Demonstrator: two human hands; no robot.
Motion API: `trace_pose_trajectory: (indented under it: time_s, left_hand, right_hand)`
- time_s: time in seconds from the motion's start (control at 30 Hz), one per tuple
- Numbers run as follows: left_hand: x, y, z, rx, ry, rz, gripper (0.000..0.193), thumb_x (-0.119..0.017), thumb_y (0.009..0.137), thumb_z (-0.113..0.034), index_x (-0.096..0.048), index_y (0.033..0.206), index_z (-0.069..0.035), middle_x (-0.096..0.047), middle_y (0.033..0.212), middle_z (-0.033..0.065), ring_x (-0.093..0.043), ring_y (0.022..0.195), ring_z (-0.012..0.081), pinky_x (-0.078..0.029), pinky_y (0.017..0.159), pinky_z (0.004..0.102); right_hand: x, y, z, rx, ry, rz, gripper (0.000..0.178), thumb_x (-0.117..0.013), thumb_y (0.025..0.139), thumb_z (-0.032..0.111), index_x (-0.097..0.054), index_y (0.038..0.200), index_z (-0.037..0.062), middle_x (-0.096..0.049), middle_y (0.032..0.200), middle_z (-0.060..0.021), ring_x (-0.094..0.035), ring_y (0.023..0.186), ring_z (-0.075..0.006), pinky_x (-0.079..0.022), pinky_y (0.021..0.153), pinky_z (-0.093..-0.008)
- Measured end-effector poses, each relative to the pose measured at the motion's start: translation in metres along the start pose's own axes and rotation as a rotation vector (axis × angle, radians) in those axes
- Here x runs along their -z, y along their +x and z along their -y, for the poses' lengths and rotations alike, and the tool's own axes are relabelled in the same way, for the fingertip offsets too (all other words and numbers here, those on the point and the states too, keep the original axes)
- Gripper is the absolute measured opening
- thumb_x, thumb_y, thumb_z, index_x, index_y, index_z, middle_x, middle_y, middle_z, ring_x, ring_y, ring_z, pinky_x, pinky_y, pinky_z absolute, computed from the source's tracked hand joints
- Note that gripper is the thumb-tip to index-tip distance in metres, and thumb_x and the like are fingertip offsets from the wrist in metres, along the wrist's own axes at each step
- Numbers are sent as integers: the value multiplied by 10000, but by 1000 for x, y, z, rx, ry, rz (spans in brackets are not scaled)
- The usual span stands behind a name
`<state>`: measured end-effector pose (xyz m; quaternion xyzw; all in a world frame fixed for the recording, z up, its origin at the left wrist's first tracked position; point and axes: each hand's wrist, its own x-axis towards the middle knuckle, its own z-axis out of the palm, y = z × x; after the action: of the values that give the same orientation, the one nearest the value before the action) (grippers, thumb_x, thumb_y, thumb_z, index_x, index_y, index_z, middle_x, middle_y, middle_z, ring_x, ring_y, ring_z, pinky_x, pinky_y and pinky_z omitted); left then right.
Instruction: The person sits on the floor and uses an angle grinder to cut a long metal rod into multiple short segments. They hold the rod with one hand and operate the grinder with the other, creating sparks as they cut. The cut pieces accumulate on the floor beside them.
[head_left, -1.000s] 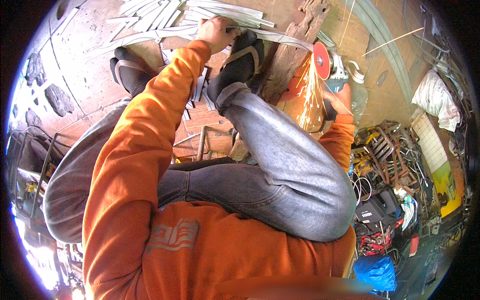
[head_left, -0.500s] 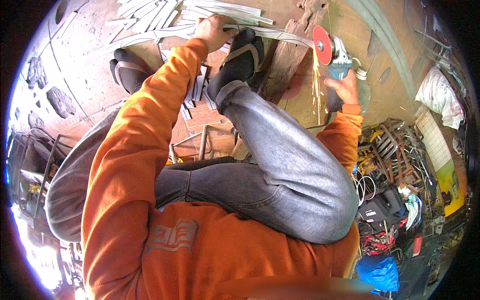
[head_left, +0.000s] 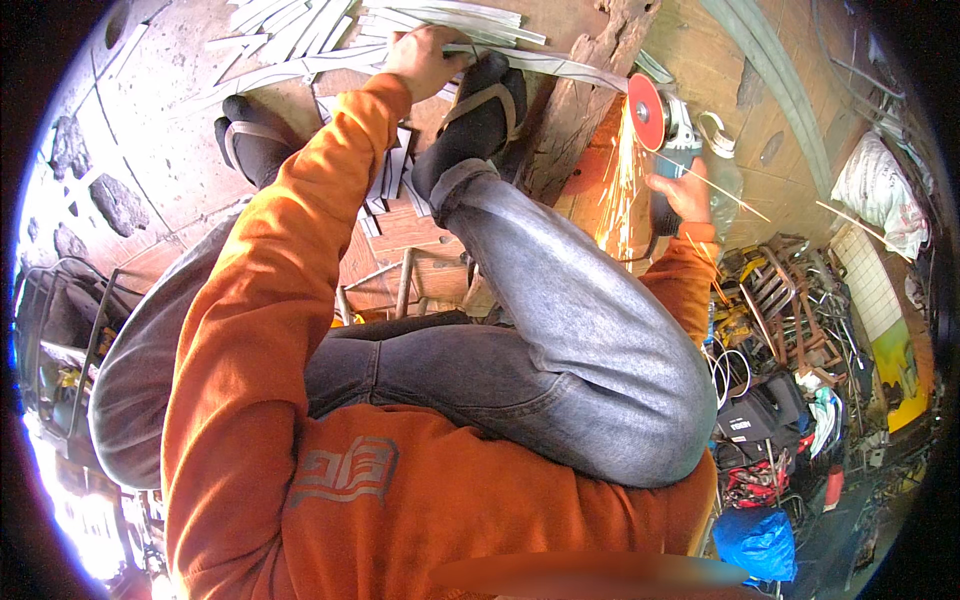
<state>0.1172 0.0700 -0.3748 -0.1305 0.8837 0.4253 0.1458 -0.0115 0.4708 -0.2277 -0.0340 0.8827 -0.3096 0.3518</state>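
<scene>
My right hand (head_left: pixel 686 190) is wrapped round the body of an angle grinder (head_left: pixel 680 135) with a red cutting disc (head_left: pixel 646 112). The disc's edge meets the right end of a long, pale flat strip (head_left: pixel 572 70), and bright sparks (head_left: pixel 622 195) spray down from there. Beside my foot, my left hand (head_left: pixel 428 58) is closed on the strip. The strip crosses a rough wooden block (head_left: pixel 578 125). My sandalled right foot (head_left: pixel 485 108) is next to the strip, seemingly against it. Behind my left hand lie several cut strips (head_left: pixel 300 35).
Cut pieces (head_left: pixel 393 170) lie between my feet. Long grey strips (head_left: pixel 775 80) curve along the floor at far right. Tools and scrap metal (head_left: pixel 785 310), a white sack (head_left: pixel 882 190) and a blue plastic bag (head_left: pixel 755 545) are on my right. A metal frame (head_left: pixel 405 280) stands below my knees.
The sparks have grown brighter and wider, with some streaks flying right past my right hand. The grinder has dropped slightly toward me. My left hand stays on the strip, nearly unmoved.
</scene>
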Motion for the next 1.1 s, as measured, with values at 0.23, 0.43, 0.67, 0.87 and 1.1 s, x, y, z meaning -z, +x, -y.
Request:
trace_pose_trajectory:
  time_s: [0.23,0.43,0.67,0.87,1.1]
  left_hand:
    - [3,-1,-6,15,62,-5,344,-674,806,-411,-718,1075,-202,-687,1075,100,-610,1069,283,-356,963,477]
    - [5,-2,-7,14,42,6,370,-687,799,-412,-708,1099,-199,-683,1073,106,-616,1061,283,-378,949,478]
    - [5,-1,-7,31,77,25,352,-692,798,-382,-707,1095,-193,-681,1072,102,-613,1065,288,-374,957,474]
    - [8,-2,-10,37,58,14,349,-688,799,-377,-709,1084,-178,-678,1080,109,-597,1097,288,-370,965,473]
    - [6,-2,-9,0,51,-23,332,-680,792,-373,-715,1060,-180,-682,1053,107,-605,1072,292,-374,951,477]
  right_hand:
    - [3,-10,8,-107,-55,42,388,-811,639,114,-648,984,46,-661,881,-8,-606,784,-129,-500,734,-313]
    - [3,20,7,51,33,42,387,-801,586,114,-648,931,32,-662,850,-14,-610,762,-137,-505,724,-317]
    - [-1,16,5,-31,24,-9,370,-796,604,147,-650,920,23,-673,847,-41,-626,757,-151,-507,711,-321]
    - [4,9,-2,-43,-85,30,361,-792,618,140,-661,931,19,-680,861,-48,-636,775,-154,-509,715,-327]
    - [4,-1,-11,-116,-115,12,508,-814,595,137,-619,1049,17,-670,967,-63,-629,858,-160,-509,777,-331]
